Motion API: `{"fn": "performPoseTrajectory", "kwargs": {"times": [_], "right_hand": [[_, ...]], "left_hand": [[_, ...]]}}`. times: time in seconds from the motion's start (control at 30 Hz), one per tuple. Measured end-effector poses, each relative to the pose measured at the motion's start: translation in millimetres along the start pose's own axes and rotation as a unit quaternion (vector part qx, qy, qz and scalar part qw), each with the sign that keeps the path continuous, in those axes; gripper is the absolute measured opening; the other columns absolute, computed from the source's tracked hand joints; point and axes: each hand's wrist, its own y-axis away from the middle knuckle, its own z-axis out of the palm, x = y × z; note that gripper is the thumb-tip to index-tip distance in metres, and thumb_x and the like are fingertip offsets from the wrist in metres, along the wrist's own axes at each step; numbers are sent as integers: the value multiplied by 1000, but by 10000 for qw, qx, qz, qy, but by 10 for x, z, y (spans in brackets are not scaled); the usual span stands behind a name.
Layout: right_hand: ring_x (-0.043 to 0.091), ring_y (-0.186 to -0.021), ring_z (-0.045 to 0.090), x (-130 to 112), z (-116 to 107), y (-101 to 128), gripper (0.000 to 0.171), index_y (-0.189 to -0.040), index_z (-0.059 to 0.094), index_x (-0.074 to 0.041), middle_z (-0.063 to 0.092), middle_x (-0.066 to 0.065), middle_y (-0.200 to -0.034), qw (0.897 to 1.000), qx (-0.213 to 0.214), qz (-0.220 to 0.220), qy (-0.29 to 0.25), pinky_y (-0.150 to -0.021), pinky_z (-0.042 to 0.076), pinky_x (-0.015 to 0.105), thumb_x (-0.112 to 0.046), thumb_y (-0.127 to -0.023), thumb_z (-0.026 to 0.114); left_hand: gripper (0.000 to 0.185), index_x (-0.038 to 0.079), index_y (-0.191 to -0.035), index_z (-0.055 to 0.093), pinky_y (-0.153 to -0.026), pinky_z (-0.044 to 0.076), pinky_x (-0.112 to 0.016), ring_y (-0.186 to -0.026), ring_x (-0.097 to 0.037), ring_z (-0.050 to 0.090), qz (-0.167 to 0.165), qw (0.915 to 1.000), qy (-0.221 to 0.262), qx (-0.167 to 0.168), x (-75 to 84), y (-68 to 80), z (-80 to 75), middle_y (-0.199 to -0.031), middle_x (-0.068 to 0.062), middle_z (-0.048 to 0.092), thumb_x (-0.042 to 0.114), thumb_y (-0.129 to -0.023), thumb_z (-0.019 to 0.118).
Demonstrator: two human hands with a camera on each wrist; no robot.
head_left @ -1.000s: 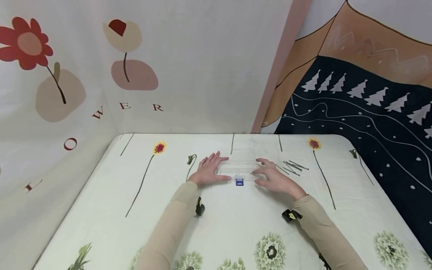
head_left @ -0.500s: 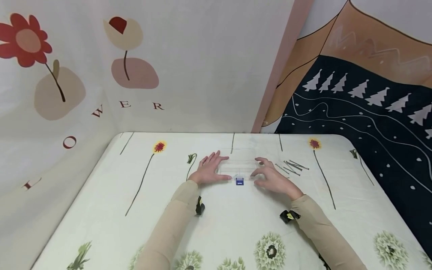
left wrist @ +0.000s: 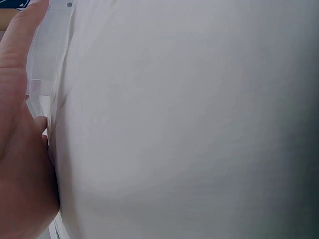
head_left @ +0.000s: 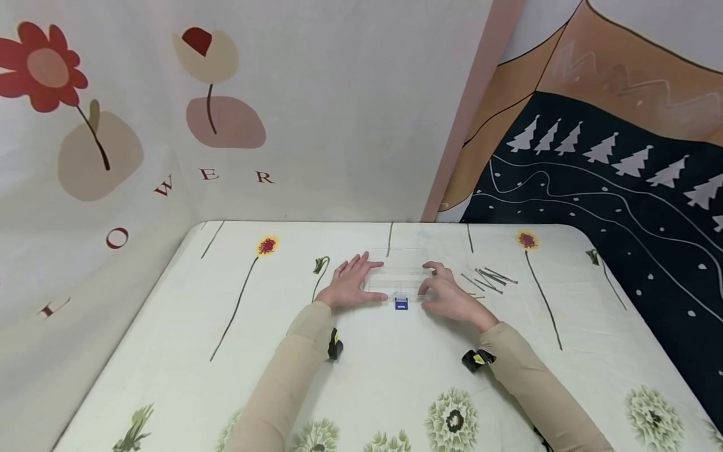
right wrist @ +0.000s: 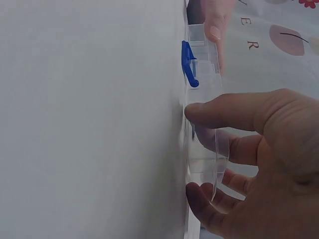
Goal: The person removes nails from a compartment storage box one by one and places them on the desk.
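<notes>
Floral cloth covered the table (head_left: 169, 351) where my left hand (head_left: 351, 284) lay flat against the clear box (head_left: 398, 276) and my right hand (head_left: 449, 296) curled round its other end, so I judged an even squeeze clear of the blue latch (head_left: 401, 304) best.

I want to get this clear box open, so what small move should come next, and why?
Probably lift the blue latch with a thumb. The clear box lies flat on the table, the left hand braces its left end, the right hand curls round its right end, and the latch at the near edge looks untouched.
</notes>
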Motion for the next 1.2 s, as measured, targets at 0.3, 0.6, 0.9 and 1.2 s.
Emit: {"fn": "performPoseTrajectory", "kwargs": {"times": [0.3,0.6,0.9,1.2], "right_hand": [[45,-124,31,6,28,-7,7,-83,65,-9,29,25,-144,10000,41,36,-71,-100,29,60,-3,-81,67],[46,-125,31,44,8,6,7,-84,64,-10,28,24,-146,9989,77,30,-456,-100,31,60,-4,-83,67],[42,-122,36,83,-2,19,6,-82,65,-8,32,24,-143,9965,178,-77,-815,-95,39,53,-1,-83,67],[38,-118,37,131,9,9,6,-82,65,-8,33,22,-143,9941,174,-93,-1063,-95,40,51,-2,-83,66]], "left_hand": [[84,25,-151,31,-115,1,-48,-146,-27,1,41,10000,-36,72,-10,-9,9,-161,-9,2,60,-83,64],[84,25,-151,31,-115,0,-48,-146,-28,0,48,10000,-37,70,-5,-13,4,-161,-10,3,60,-83,64],[84,23,-152,31,-115,-1,-48,-146,-28,1,44,10000,-3,77,-17,-15,20,-161,-11,3,58,-83,65],[85,23,-152,31,-115,-1,-48,-146,-28,1,54,10000,-30,78,-20,-30,20,-161,-12,3,58,-83,65]]}}
